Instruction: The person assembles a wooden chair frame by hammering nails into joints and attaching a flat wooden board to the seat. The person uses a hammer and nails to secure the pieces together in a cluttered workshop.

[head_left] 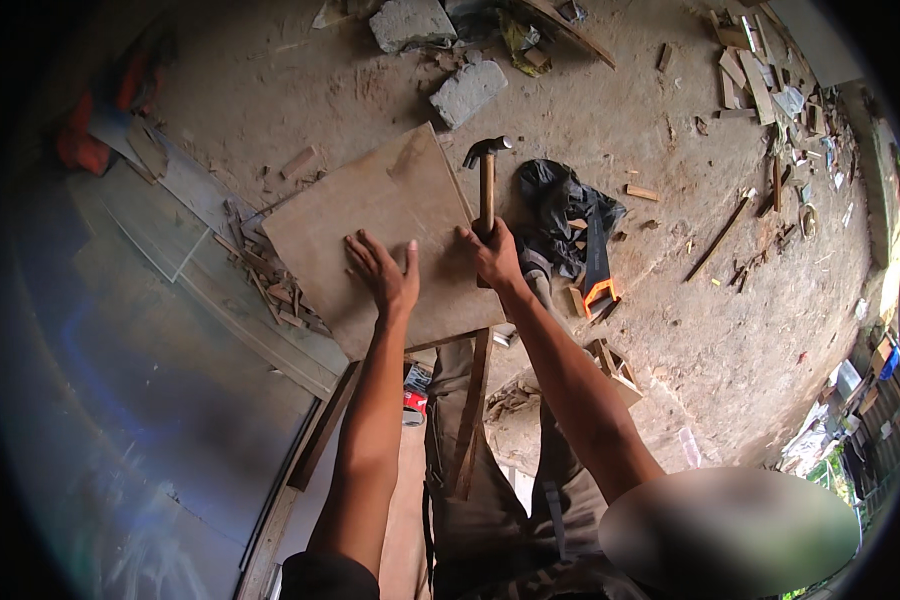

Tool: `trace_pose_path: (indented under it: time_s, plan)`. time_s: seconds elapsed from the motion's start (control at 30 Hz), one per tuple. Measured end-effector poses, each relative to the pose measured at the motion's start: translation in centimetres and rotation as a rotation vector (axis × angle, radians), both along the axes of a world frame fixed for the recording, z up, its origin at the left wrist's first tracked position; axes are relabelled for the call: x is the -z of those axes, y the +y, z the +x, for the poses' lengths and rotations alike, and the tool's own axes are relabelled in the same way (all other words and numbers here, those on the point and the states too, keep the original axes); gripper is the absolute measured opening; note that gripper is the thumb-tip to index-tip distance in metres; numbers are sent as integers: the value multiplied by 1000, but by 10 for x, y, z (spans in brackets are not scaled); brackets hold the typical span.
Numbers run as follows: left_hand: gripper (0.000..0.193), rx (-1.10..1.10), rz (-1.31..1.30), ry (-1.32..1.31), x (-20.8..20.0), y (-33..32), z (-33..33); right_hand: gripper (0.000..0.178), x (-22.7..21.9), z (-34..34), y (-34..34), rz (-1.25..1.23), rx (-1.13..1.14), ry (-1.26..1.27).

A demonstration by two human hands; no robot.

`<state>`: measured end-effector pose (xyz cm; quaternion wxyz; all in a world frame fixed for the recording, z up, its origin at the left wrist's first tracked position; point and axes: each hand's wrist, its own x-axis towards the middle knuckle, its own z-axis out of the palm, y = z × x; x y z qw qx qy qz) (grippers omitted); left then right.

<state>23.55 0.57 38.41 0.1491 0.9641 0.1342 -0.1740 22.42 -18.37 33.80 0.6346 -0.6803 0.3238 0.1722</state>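
Note:
My right hand is closed round the wooden handle of a claw hammer, its dark metal head pointing up and away from me. Flat on a brown wooden board lies my left hand, fingers spread. The hammer stands over the board's right edge, apart from my left hand. Below the board's near edge, wooden strips run down toward my legs. What supports the board underneath is mostly hidden.
A handsaw with an orange handle rests by a black plastic bag on the right. Concrete chunks lie beyond the board. A large grey panel fills the left. Wood scraps litter the far right floor.

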Motion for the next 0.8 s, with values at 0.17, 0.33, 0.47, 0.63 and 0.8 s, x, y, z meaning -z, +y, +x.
trace_pose_path:
  time_s: [0.17, 0.33, 0.47, 0.63, 0.8]
  plan:
    - [70, -473, 269, -278, 22, 93, -18, 32, -18, 6, -17, 100, -8, 37]
    - [58, -770, -179, -31, 51, 211, -46, 25, -24, 3, -23, 79, -137, -79]
    - [43, -765, -462, -78, 39, 195, -49, 18, -25, 0, -15, -113, -198, -85]
    - [38, -758, -473, -59, 33, 210, -56, 23, -52, 9, -2, -218, -238, -34]
    - [47, -717, -378, -197, 40, 196, -68, 24, -40, 3, -1, -388, -326, -115]
